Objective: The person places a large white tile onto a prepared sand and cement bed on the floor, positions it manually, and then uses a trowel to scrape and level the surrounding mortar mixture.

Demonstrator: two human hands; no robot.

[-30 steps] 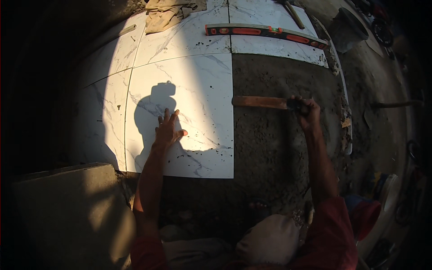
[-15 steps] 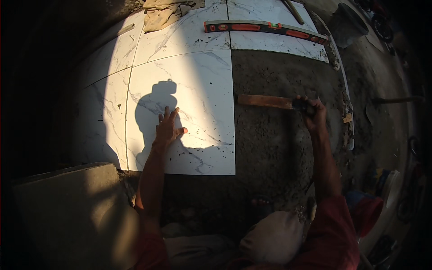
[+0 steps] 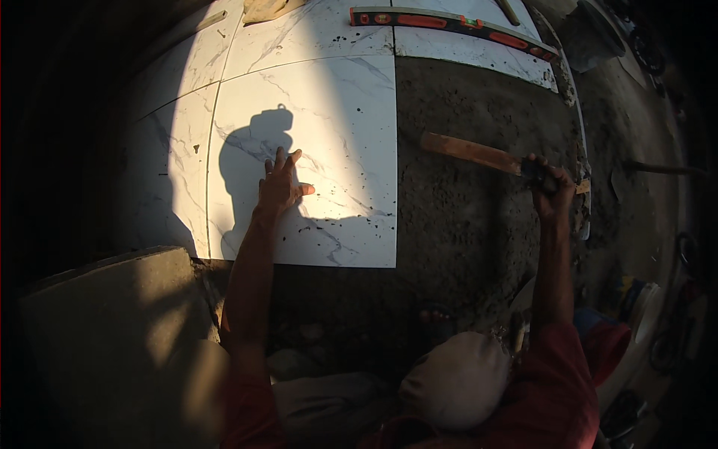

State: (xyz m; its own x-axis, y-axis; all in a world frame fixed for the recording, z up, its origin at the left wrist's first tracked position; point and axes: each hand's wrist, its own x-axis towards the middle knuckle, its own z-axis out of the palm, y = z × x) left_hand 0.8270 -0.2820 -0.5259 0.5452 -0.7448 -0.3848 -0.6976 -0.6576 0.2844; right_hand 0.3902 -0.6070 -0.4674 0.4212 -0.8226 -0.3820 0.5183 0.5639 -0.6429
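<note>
Your left hand point(image 3: 280, 184) lies spread on the marbled tile point(image 3: 336, 165), centre-left; your right hand point(image 3: 552, 188), centre-right, grips a brown bar point(image 3: 471, 152).

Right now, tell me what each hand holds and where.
Right hand: a long brown bar, gripped by its dark end. Left hand: nothing; it lies spread on the white tile.

Right hand point(image 3: 554, 191) partly hides the tool's grip point(image 3: 532, 173) — top edge crops cloth point(image 3: 271, 9).
</note>
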